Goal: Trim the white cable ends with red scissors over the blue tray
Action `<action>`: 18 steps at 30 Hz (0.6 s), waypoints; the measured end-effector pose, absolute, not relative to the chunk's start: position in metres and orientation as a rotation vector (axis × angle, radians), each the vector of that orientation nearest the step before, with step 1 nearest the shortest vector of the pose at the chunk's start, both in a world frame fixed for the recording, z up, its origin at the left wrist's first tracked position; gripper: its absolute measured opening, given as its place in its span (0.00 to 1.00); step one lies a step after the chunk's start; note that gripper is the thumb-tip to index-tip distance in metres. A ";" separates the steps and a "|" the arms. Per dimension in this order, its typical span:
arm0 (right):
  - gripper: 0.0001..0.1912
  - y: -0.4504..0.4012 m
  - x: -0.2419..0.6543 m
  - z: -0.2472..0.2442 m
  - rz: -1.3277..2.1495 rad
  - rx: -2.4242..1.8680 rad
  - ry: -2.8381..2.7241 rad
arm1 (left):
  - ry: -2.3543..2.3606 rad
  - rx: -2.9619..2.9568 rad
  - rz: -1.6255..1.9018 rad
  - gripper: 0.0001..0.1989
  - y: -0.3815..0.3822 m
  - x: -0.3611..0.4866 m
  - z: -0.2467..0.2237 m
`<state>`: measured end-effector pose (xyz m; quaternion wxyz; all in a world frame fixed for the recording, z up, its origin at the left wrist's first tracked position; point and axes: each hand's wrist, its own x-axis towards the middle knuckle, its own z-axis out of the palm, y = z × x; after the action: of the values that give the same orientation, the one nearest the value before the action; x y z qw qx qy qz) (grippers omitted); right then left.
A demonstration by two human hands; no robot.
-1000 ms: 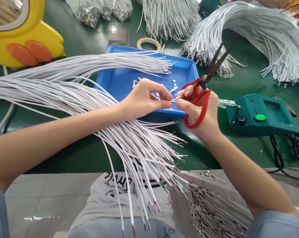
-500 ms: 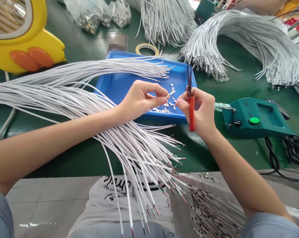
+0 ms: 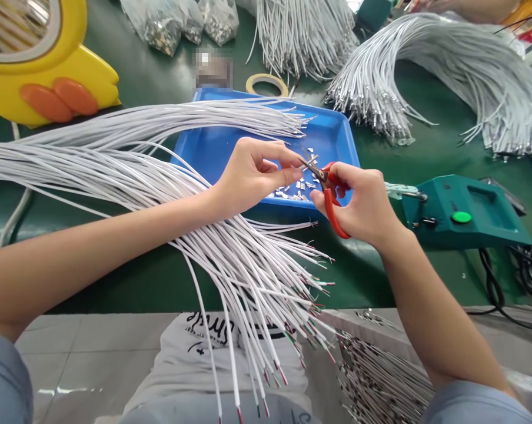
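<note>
So the left hand (image 3: 259, 174) is over the near side of the blue plastic tray (image 3: 330, 132), thumb and index finger pinched together on a small pale strip (image 3: 309, 161). Could be a cable end or a cut bit, too tiny for me to call. It pokes out of the fingertips toward the tray's right side, long axis sloping slightly up and away.

Right hand (image 3: 363, 197) is off the tray's near right corner, fingers wrapped around the handles of the red-handled scissors (image 3: 323, 176). The scissors run on a diagonal, handles hanging just outside the tray's near edge, blades over the tray and aimed up-left, tips right at the strip. The left hand is nearer to it since it's got hold of it; the right only gets there through the blades. Can't tell if the blades actually touch it.

Inside the tray: loose silvery scraps (image 3: 300, 187) bunched toward the near side, below the fingers, plus the stripped ends of one white cable bundle (image 3: 204, 115) coming in over the left edge. A second white cable bundle (image 3: 248, 253) fans out in front of the tray, under the left forearm. Behind the tray sit clear bags of small metal parts (image 3: 162, 35).
</note>
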<state>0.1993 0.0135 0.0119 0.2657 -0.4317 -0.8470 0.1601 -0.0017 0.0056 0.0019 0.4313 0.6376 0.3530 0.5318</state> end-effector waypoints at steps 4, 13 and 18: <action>0.13 0.014 0.200 0.012 0.369 -1.170 -2.324 | 0.886 1.605 1.296 0.03 0.004 -0.001 0.003; 0.14 0.011 0.197 0.009 0.375 -1.151 -2.327 | 0.892 1.643 1.274 0.04 0.004 0.000 0.002; 0.14 0.009 0.197 0.009 0.398 -1.159 -2.331 | 0.948 1.721 1.278 0.02 0.003 -0.001 0.002</action>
<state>0.1965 0.0095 0.0089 0.2514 -0.4262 -0.8566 0.1462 -0.0006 0.0033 0.0022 0.3885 0.6765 0.3728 0.5025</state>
